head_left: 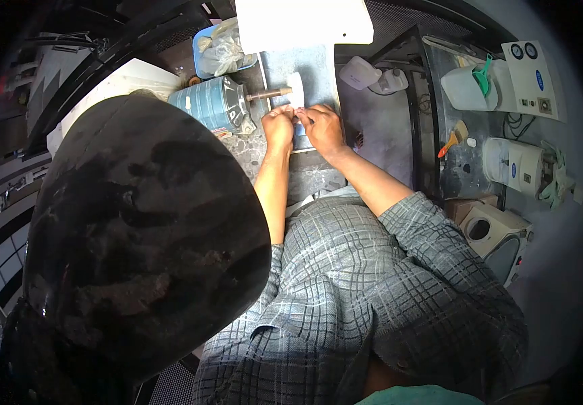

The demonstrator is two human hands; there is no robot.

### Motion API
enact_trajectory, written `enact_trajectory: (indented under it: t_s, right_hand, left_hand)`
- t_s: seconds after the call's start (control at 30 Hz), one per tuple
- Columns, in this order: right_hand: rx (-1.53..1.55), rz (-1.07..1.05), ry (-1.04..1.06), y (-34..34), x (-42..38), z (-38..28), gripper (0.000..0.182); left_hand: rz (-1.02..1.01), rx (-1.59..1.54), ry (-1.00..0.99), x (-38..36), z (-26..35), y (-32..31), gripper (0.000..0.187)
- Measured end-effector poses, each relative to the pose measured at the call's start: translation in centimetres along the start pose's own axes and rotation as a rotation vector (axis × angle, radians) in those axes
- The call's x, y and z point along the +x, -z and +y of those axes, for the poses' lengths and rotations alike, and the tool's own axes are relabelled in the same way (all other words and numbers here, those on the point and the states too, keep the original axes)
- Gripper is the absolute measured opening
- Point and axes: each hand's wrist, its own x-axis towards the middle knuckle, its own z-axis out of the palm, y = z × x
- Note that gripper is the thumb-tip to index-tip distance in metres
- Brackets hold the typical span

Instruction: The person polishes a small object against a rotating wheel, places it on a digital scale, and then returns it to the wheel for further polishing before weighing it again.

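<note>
Both my hands meet just below a white polishing wheel (295,90) on the shaft of a blue motor (209,104). My left hand (279,128) has its fingers pressed together near the wheel's lower edge. Beside it on the right, my right hand (321,127) is closed too, its fingertips pinched against those of the left. A small pinkish thing shows between the fingertips, too small to make out. Under the wheel and hands lies a bluish tray (316,64) with a pale rim.
A blue bin (205,59) with a plastic bag stands behind the motor. Plastic jugs (389,82) are at the back right. On the right bench are a brush (452,139), a tub (465,91) with a green scoop (484,77), and machines. A large dark object (143,243) blocks the left.
</note>
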Motion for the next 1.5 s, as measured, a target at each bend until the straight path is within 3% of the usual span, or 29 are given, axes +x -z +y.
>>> enact_trajectory:
  t_s: [0.07,0.6,0.97,1.33,1.5]
  right_hand:
    - [0.028,-0.005,-0.108,0.0,0.0,0.1,0.010]
    - [0.055,-0.025,-0.138,-0.5,0.2,0.1,0.012]
    - [-0.004,0.009,0.102,-0.3,0.3,0.3,0.011]
    - [0.021,0.001,0.088,1.6,1.0,1.8,0.005]
    - [0.058,-0.162,0.073,2.4,3.0,3.2,0.007]
  left_hand:
    - [-0.026,-0.005,-0.005,0.1,-0.1,0.0,0.018]
    - [-0.005,0.046,-0.039,0.6,-0.6,0.5,0.018]
    - [-0.023,0.023,-0.074,0.1,-0.3,1.1,0.016]
    - [-0.056,0.118,-0.069,-1.1,-0.7,0.1,0.016]
    - [-0.070,0.017,-0.050,-1.6,-0.7,-0.8,0.014]
